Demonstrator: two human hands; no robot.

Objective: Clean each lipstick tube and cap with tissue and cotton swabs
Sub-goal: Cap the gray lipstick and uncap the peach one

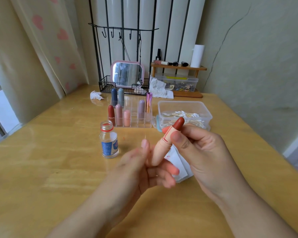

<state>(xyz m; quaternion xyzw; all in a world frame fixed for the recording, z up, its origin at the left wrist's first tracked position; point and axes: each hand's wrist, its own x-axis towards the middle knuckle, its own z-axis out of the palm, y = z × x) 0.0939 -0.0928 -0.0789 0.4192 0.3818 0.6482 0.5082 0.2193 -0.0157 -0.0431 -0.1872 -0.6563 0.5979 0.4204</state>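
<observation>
Two hands hold an uncapped lipstick above a wooden desk (41,169).

Head view: the right hand (201,152) grips the peach lipstick tube (162,146) near its exposed red bullet, a folded tissue (181,164) tucked beneath; the blurred left hand (144,167) seems to pinch the tube's base. An open glass bottle (109,141) stands just beside them. A slipping thumb could smear the bullet; a stray elbow could topple the bottle.

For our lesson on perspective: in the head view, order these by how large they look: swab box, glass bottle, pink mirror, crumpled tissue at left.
1. swab box
2. pink mirror, though farther away
3. glass bottle
4. crumpled tissue
</observation>
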